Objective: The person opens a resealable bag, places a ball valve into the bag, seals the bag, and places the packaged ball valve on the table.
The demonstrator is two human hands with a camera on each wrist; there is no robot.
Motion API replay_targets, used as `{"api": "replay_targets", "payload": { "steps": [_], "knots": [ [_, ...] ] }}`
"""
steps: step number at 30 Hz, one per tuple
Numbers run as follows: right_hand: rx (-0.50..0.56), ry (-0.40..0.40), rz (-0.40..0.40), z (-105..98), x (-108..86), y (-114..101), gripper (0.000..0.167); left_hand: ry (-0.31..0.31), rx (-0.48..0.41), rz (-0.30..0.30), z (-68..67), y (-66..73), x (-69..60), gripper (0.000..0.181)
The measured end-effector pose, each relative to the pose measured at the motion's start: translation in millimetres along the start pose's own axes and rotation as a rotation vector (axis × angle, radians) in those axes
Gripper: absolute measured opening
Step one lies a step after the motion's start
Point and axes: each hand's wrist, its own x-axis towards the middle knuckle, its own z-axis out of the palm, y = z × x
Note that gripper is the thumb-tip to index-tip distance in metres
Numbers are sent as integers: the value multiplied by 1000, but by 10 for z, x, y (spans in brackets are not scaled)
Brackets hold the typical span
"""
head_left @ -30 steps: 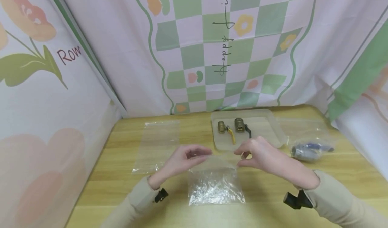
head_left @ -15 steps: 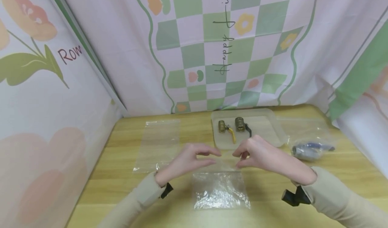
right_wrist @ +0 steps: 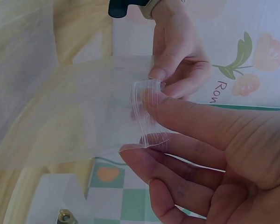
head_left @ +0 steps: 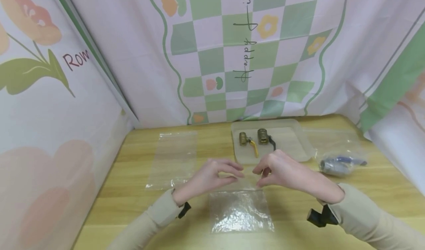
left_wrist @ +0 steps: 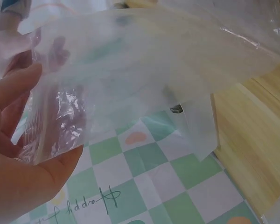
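Wood-grained tabletop [head_left: 116, 213] is seen underneath. Nearest, one clear bag [head_left: 242, 209] is held up by its mouth between the left hand [head_left: 216, 176] and the right hand [head_left: 282, 170], thumb and fingers of each curved about an edge, slightly parted. Beyond, one second bag [head_left: 174, 159] is laid flat at left; at right, one blue-handled grey valve [head_left: 335, 167] is enclosed in a third bag [head_left: 335, 139]. One yellow-handled valve [head_left: 243, 139] and one black-handled valve [head_left: 263, 136] are contained in one tray [head_left: 289, 141]. One checkered curtain [head_left: 239, 50] is hung behind.

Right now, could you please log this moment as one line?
left hand: holds clear bag by edge; right hand: same edge; tray: yellow-handled valve, black-handled valve; right of tray: bagged blue-handled valve
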Motion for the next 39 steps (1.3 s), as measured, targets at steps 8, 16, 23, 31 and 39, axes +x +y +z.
{"api": "replay_targets", "payload": {
  "steps": [8, 16, 23, 31, 39],
  "knots": [
    [10, 0, 6, 15, 0, -11, 26, 3, 18, 12, 15, -31, -23, 11],
    [12, -8, 36, 6, -22, 2, 26, -34, 1, 40, 16, -21, -43, 11],
    [-11, -8, 73, -15, -29, 12, 26, -48, -4, 61, 24, -21, -60, 12],
    [-54, 26, 54, -17, -46, 18, 25, 3, -55, -53, 14, -29, -105, 21],
    [-55, 41, 50, -9, -56, 20, 25, 81, -94, -82, 19, -38, -107, 12]
  ]
}}
